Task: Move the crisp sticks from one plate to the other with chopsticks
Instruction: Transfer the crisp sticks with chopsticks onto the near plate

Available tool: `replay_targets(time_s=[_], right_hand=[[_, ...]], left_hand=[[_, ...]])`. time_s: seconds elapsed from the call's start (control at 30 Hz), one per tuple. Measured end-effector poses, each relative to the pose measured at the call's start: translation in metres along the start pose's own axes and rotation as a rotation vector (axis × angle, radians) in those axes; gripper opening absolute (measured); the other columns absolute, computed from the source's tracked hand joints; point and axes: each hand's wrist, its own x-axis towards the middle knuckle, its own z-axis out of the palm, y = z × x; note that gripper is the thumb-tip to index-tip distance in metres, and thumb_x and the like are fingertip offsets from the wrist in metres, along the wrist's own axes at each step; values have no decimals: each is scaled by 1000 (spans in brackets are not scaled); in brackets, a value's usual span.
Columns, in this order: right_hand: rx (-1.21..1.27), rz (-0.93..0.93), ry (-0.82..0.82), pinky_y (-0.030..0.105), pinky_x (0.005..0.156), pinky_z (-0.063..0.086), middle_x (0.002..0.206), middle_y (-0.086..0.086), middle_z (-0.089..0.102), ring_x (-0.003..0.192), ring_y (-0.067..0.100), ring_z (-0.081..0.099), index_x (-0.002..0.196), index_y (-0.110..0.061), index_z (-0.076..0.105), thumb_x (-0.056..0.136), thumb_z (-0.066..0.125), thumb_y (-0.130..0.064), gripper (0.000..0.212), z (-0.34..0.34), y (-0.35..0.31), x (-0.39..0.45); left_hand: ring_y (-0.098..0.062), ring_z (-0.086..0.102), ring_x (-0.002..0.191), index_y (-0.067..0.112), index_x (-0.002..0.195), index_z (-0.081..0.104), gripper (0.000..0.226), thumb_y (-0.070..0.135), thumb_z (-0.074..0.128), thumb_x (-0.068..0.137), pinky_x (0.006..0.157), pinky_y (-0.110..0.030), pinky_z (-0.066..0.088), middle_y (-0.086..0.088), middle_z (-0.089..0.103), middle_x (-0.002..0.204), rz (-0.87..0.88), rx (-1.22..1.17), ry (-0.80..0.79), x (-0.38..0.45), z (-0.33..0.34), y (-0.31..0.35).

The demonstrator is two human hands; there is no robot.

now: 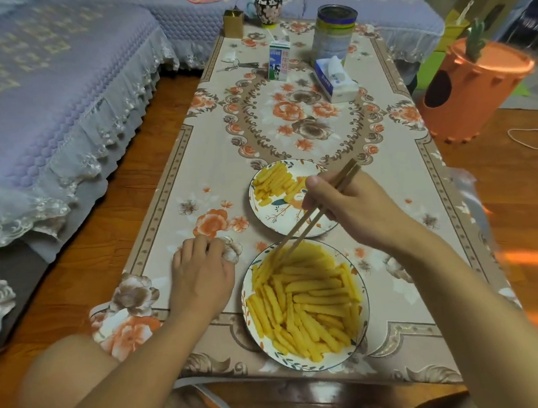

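The chopsticks (309,222) are held in the right hand (351,208), tips lowered among the crisp sticks (304,303) heaped on the near plate (250,318). Light and brittle, each is best pinched gently mid-length.

Two round white floral-rimmed plates (299,224) (252,322) of yellow crisp sticks (307,299), one pair of brown wooden chopsticks (309,222), one milk carton (280,60), one tall tin (335,29), one tissue pack (336,80)

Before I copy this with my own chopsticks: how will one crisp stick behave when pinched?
Probably stiff: the crisp sticks lie straight, none bent. Likely light, heaped loosely on the near plate. Possibly brittle and apt to slip, being thin; the chopsticks in the right hand should squeeze gently.
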Motion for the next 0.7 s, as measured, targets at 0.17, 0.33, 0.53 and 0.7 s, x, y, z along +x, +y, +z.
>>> replay_targets(time_s=[0.17,0.33,0.53,0.7], right_hand=[[25,-9,155,19,51,36,61,0,50,52,8,42,85,-19,73,106,48,-38,37,-37,5,20],[-8,101,366,22,55,38,64,-5,58,51,3,48,88,-17,74,108,45,-40,42,-44,46,51],[-96,80,256,27,57,34,63,-3,54,49,1,44,91,-11,75,108,50,-33,37,-27,61,70],[-81,72,240,31,61,37,65,11,54,56,8,46,88,-12,74,108,48,-37,41,-33,60,69]], left_hand=[[-25,48,102,18,109,62,38,33,33,88,87,-43,45,-2,56,108,4,20,-15,1,-1,0],[-25,49,104,19,112,62,40,34,32,89,89,-44,45,-2,56,111,2,36,-33,2,-1,-1],[-25,49,106,19,114,62,43,35,31,90,91,-44,45,-2,56,113,1,48,-51,4,-1,0],[-26,49,106,19,114,62,42,35,31,90,90,-44,45,-3,56,112,1,42,-44,3,-2,0]])
